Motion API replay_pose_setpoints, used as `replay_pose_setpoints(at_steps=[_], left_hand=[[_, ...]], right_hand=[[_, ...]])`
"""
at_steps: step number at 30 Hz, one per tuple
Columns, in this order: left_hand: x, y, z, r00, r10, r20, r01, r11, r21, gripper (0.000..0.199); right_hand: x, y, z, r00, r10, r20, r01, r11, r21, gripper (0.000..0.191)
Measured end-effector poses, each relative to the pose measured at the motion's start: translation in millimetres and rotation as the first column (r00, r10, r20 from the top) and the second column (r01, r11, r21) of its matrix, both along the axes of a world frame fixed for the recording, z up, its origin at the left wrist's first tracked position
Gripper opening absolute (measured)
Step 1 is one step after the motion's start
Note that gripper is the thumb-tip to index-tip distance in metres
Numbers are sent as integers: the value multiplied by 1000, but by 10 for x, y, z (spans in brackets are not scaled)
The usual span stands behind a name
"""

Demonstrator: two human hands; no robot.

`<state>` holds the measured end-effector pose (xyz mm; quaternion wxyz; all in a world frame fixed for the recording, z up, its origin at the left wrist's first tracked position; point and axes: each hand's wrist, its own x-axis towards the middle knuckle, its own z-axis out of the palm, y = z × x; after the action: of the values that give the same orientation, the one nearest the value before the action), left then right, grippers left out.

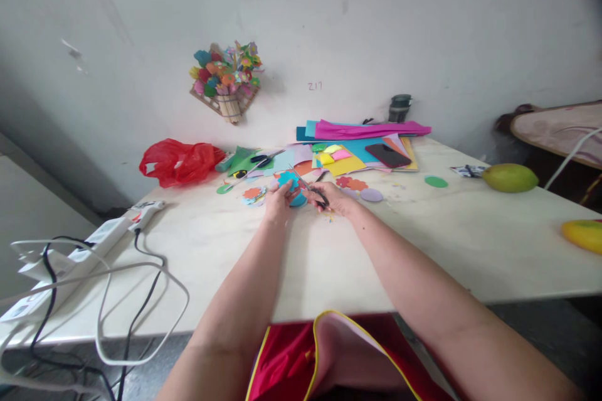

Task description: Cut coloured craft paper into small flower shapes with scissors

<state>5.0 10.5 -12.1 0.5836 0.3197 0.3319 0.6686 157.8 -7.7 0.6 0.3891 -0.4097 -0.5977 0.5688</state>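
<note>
Pinched in my left hand (279,200) is a blue paper flower (286,182) with a scalloped edge. My right hand (332,198) grips a pair of scissors (322,199), whose blades reach up and left beside the flower. A blue paper piece (298,201) lies on the table between my hands. To the left rest an orange paper flower (252,192) and other cut pieces. Red and orange paper flowers (356,184) and a lilac paper oval (371,195) lie just right of my right hand. Small paper scraps are scattered under it.
Coloured paper sheets (362,153) are piled at the back, with a dark phone (388,155) on them. Another pair of scissors (261,159) lies left of them, near a red plastic bag (181,161). A power strip (101,238) with loose cables lies left. A green mango (510,177) sits right.
</note>
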Motion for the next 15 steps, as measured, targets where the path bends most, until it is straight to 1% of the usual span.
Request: replay_pose_setpoints(at_steps=[4,9,12,15], left_hand=[[-38,7,-10,998,-32,-49,34,999,36,28],[-80,4,2,994,-63,-92,68,996,54,36],[-97,-8,14,987,-95,-133,106,992,74,38],[-107,-21,22,978,-108,-181,125,988,85,39]], right_hand=[[44,2,12,1000,8,10,-8,1000,24,29],[92,8,29,1000,8,6,-8,1000,23,30],[116,23,20,1000,8,7,-8,999,35,30],[139,37,5,999,35,10,-36,999,32,29]])
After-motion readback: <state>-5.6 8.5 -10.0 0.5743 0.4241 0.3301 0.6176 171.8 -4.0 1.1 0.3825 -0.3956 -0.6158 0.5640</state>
